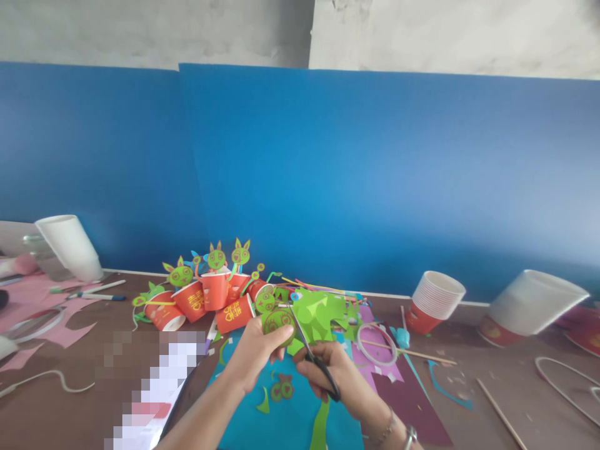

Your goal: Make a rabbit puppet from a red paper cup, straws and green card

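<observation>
My left hand pinches a green paper cutout with red drawn lines. In my right hand is a pair of dark-handled scissors, its blades pointing up and to the left beside the cutout's right edge. Whether the blades touch the paper I cannot tell. Below the hands, a small green paper face with red outlines lies on a blue sheet. Cut green paper is heaped just beyond my hands.
Red paper cups with green animal faces cluster behind my left hand. Stacked paper cups and a roll of tape are to the right, with wooden sticks. Pink paper lies far left. A blue partition backs the table.
</observation>
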`<state>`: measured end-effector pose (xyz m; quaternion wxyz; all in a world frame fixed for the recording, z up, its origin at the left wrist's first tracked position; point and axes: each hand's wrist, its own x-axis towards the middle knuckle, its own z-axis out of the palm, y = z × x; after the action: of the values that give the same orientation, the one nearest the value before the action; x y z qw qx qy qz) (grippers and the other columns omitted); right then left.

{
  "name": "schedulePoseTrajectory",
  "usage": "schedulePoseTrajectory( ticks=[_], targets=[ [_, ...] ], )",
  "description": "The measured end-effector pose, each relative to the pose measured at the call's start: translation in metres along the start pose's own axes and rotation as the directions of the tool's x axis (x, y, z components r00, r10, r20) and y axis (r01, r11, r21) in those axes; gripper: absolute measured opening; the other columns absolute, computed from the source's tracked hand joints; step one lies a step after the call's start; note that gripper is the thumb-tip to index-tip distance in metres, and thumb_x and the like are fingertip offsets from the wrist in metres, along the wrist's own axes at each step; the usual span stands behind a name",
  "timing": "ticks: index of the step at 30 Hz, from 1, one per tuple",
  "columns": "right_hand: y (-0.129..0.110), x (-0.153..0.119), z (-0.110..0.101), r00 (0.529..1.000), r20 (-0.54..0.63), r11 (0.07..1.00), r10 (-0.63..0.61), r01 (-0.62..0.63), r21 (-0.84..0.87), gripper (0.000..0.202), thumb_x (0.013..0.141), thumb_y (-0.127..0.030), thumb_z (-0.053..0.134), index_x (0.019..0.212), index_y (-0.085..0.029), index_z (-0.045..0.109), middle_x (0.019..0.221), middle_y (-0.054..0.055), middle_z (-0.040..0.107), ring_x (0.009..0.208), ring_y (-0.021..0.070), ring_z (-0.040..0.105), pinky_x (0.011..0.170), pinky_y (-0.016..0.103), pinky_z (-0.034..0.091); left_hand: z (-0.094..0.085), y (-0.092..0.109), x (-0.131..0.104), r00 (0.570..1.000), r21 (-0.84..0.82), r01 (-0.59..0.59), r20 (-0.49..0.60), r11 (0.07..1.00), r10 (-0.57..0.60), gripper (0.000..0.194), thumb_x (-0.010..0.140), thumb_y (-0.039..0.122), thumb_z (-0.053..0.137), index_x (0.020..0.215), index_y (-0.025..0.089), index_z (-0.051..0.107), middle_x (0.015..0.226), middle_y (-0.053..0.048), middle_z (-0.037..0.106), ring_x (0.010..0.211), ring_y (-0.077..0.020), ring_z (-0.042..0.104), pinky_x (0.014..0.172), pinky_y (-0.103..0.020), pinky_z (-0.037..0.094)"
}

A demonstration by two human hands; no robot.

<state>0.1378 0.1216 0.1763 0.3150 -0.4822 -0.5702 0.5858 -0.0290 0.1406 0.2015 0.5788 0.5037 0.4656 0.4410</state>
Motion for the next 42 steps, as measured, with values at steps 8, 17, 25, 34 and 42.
schedulePoseTrajectory(
  ticks=[8, 17, 25, 34, 42],
  targets=[
    [0.0012, -0.0052, 0.0078, 0.990, 0.131, 0.990, -0.043, 0.025, 0.139, 0.058, 0.079, -0.056, 0.064, 0.116, -0.013, 0.065, 0.060, 0.000, 0.062, 0.046, 0.0071, 0.046, 0.041, 0.018, 0.025, 0.0050, -0.0055, 0.0022, 0.983, 0.146, -0.074, -0.153, 0.986, 0.097, 0.034, 0.071, 0.039, 0.064, 0.048, 0.021, 0.049, 0.037, 0.005, 0.042, 0.036, -0.0082, 0.035, 0.042, -0.024, 0.026],
    [-0.0021, -0.0004, 0.0018, 0.991, 0.046, 0.992, -0.123, 0.121, 0.037, 0.053, 0.067, -0.061, 0.071, 0.089, -0.012, 0.067, 0.056, -0.001, 0.059, 0.047, 0.0090, 0.047, 0.046, 0.022, 0.038, 0.0042, -0.0051, -0.0012, 0.998, 0.068, 0.056, 0.012, 0.996, -0.057, 0.020, 0.068, 0.035, 0.065, 0.063, 0.018, 0.054, 0.046, 0.007, 0.045, 0.041, -0.0082, 0.040, 0.041, -0.020, 0.028],
    [-0.0023, -0.0010, 0.0040, 0.987, 0.042, 0.985, -0.155, 0.151, 0.081, 0.049, 0.066, -0.062, 0.072, 0.081, -0.016, 0.063, 0.053, -0.004, 0.054, 0.046, 0.0086, 0.045, 0.046, 0.021, 0.036, 0.0022, -0.0048, -0.0017, 0.996, 0.041, 0.054, 0.063, 0.998, -0.057, 0.024, 0.067, 0.037, 0.067, 0.061, 0.019, 0.052, 0.046, 0.007, 0.044, 0.040, -0.0076, 0.039, 0.040, -0.020, 0.026],
    [-0.0042, -0.0003, 0.0072, 0.993, -0.006, 0.990, -0.120, 0.120, 0.070, 0.050, 0.067, -0.061, 0.070, 0.079, -0.013, 0.064, 0.044, -0.008, 0.043, 0.040, 0.0056, 0.032, 0.040, 0.020, 0.024, -0.0008, -0.0082, 0.0001, 0.994, 0.048, 0.071, 0.074, 0.996, -0.075, 0.024, 0.069, 0.037, 0.066, 0.062, 0.018, 0.052, 0.047, 0.006, 0.046, 0.041, -0.0071, 0.040, 0.042, -0.020, 0.027],
    [-0.0069, -0.0022, 0.0070, 0.994, -0.004, 0.993, -0.105, 0.105, 0.061, 0.051, 0.066, -0.063, 0.070, 0.075, -0.014, 0.062, 0.041, -0.009, 0.038, 0.037, 0.0050, 0.029, 0.038, 0.020, 0.021, -0.0041, -0.0036, 0.0001, 0.989, 0.044, 0.058, 0.132, 0.997, -0.063, 0.022, 0.068, 0.037, 0.065, 0.068, 0.018, 0.053, 0.050, 0.006, 0.046, 0.042, -0.0067, 0.038, 0.042, -0.020, 0.025]
  ],
)
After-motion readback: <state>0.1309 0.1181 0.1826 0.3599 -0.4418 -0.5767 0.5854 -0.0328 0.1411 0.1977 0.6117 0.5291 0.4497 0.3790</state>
